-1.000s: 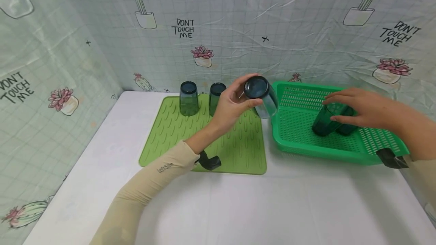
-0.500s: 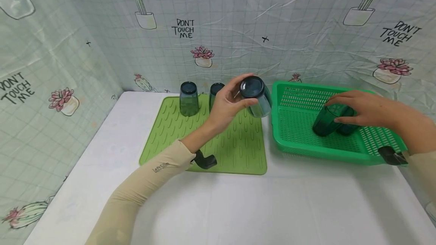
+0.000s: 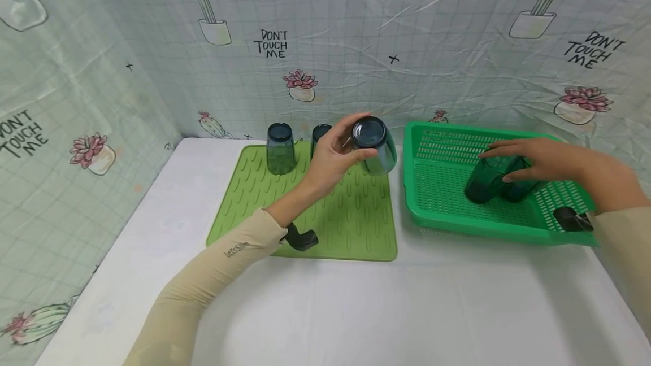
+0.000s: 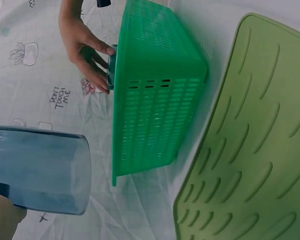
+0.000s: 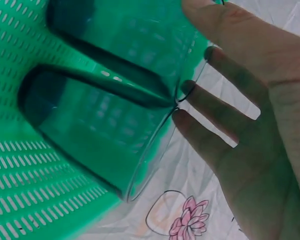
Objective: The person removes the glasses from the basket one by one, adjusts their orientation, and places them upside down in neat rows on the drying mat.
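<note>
Over the back right part of the green mat [image 3: 351,227], my left hand [image 3: 328,157] holds a blue drinking glass [image 3: 382,154] tilted, its base up towards the head camera. In the left wrist view this glass [image 4: 40,167] fills the lower left. My right hand [image 3: 556,158] is inside the green basket, thumb and fingers around the rim of a leaning glass [image 3: 479,182]. A second glass [image 3: 520,190] leans right beside it. The right wrist view shows the gripped glass [image 5: 125,45] above the other one [image 5: 85,120], their rims touching.
Two more glasses, one at the back left [image 3: 281,151] and one partly behind my left hand [image 3: 319,132], stand upside down on the mat. The perforated basket [image 3: 458,226] sits right of the mat on the white table [image 3: 407,309]. A printed cloth [image 3: 356,33] hangs behind.
My left hand has moved left with its glass, away from the basket and over the mat. My right hand stays at the basket glasses, with the gripped one shifting slightly.
</note>
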The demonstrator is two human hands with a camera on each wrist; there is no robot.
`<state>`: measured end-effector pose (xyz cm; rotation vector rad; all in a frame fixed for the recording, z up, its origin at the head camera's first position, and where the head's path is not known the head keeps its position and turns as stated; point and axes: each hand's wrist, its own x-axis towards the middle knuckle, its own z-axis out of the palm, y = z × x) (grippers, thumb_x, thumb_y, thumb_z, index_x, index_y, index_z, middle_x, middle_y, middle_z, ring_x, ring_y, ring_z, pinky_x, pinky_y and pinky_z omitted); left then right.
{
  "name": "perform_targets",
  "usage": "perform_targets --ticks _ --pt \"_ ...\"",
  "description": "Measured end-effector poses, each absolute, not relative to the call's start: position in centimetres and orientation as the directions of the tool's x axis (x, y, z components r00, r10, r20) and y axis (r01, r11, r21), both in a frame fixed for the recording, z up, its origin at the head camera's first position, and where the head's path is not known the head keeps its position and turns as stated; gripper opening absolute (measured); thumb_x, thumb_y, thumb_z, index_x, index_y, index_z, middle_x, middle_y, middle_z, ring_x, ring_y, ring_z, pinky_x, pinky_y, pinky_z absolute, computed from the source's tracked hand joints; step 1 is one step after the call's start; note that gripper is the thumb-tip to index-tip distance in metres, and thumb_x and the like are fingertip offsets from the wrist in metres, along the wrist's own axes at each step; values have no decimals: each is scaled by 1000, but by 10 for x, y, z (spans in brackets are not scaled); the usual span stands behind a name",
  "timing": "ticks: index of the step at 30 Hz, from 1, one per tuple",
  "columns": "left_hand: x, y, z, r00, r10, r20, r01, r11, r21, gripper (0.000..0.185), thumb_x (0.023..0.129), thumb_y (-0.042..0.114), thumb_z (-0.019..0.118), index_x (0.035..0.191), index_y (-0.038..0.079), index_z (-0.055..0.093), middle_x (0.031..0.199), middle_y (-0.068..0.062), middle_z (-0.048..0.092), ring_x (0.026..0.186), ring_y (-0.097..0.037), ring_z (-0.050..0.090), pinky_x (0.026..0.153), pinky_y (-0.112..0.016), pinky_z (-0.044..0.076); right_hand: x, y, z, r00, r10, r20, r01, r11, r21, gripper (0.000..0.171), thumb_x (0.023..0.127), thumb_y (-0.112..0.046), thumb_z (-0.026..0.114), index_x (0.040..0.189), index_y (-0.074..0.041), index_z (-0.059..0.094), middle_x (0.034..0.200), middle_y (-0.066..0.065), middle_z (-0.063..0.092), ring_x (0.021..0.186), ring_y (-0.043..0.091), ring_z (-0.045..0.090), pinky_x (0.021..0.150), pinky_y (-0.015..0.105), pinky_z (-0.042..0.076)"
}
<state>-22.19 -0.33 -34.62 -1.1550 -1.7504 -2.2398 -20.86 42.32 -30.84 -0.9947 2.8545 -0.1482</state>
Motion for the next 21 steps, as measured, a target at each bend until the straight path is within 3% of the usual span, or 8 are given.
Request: perform_targets --ticks 7,19,21 --pt "-222 -5 -350 -729 381 569 457 -348 818 74 83 25 79 147 1 49 148 -15 51 137 -24 50 116 -39 41 -212 423 -307 -784 -614 -88 -603 788 -127 59 81 -20 87 134 -7 64 140 22 57 120 48 58 87 63 53" --pt "-224 -7 -353 -749 388 537 442 -311 841 72 86 25 80 149 6 50 148 -10 52 137 -22 50 116 -38 40 -208 414 -306 -803 -588 -90 -585 809 -66 60 77 -23 89 131 -8 67 138 22 59 117 47 61 87 62 53" --pt "-225 -7 -353 -756 388 527 437 -300 848 68 89 19 78 149 7 49 148 -11 52 137 -22 51 115 -38 41 -208 413 -305 -806 -584 -93 -581 811 -67 60 77 -24 89 131 -8 68 138 21 59 118 47 61 87 62 54"
